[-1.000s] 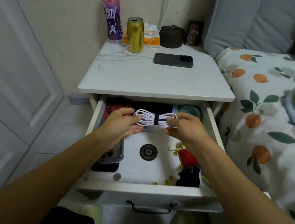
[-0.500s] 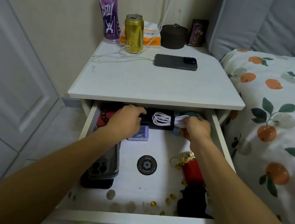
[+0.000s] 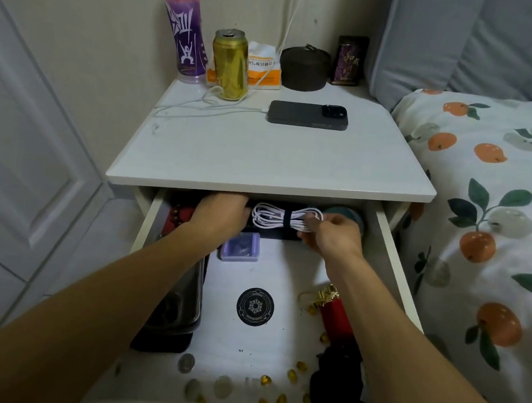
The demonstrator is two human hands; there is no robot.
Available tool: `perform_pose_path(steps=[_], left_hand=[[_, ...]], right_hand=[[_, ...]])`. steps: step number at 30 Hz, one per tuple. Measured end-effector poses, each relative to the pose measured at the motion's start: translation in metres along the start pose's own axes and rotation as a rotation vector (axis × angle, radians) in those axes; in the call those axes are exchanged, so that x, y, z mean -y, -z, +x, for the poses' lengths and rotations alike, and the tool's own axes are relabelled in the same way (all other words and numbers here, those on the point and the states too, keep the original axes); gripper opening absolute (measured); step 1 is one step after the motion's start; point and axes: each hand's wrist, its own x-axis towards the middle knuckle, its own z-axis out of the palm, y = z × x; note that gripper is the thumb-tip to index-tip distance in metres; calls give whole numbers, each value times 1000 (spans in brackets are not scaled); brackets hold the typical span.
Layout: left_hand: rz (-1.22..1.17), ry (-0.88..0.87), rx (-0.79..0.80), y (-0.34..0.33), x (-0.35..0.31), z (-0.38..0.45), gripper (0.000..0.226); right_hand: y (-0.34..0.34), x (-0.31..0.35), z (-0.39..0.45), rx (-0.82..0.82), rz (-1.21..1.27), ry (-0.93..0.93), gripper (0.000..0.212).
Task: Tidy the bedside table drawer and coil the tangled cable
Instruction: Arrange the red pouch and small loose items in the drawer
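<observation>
Because the white cable (image 3: 284, 219) is already coiled and cinched by a dark strap at its middle, you can treat it as a light, soft bundle that sags at both looped ends. It lies at the back of the drawer (image 3: 394, 267), under the bench (image 3: 273, 158) top. Your right hand (image 3: 334, 235) pinches its right loops; your left hand (image 3: 221, 212) rests beside its left end, grip unclear. Hold near the strap.
</observation>
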Motion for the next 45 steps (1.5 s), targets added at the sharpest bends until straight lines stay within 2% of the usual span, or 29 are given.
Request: perform_pose_path(steps=[4, 6, 8, 10, 12, 17, 21, 24, 27, 30, 32, 34, 38, 42, 43, 45], left_hand=[[-131, -131, 94, 9, 10, -20, 58], [-76, -153, 57, 7, 18, -19, 54], [1, -161, -3, 2, 22, -16, 43], [43, -150, -61, -5, 26, -13, 38], [37, -132, -98, -9, 28, -11, 37], [-33, -181, -162, -14, 30, -13, 39], [-7, -143, -178, -17, 35, -10, 34], [-10, -121, -142, -13, 31, -13, 41], [3, -160, -135, -5, 24, -21, 48], [-9, -280, -148, 6, 18, -37, 45], [-32, -353, -72, 13, 15, -53, 31], [-56, -371, 86, 16, 10, -69, 22], [11, -340, 423, 8, -3, -85, 39], [224, -385, 517, -9, -19, -87, 64], [255, -369, 525, -13, -22, -86, 67], [235, -297, 540, -16, -28, -84, 59]], right_hand=[[-17, 3, -1, 64, 126, -4, 19], [-25, -1, 2, 85, 82, 59, 16], [-26, -6, 6, 62, -243, 219, 15], [-23, -10, 6, 0, -596, 355, 29], [-20, -13, 7, -45, -722, 397, 37], [-24, -17, 11, -42, -784, 426, 15], [-23, -21, 11, -5, -804, 438, 18], [-18, -17, 9, 17, -797, 454, 22], [-12, -9, -3, 80, -813, 475, 17], [-4, -6, -21, 217, -902, 464, 14], [2, -7, -36, 289, -1007, 467, 17], [10, -11, -47, 333, -1061, 460, 17], [23, -17, -58, 385, -1149, 430, 18], [25, -21, -65, 395, -1170, 412, 17], [25, -21, -66, 395, -1172, 405, 17], [26, -22, -66, 396, -1180, 392, 16]])
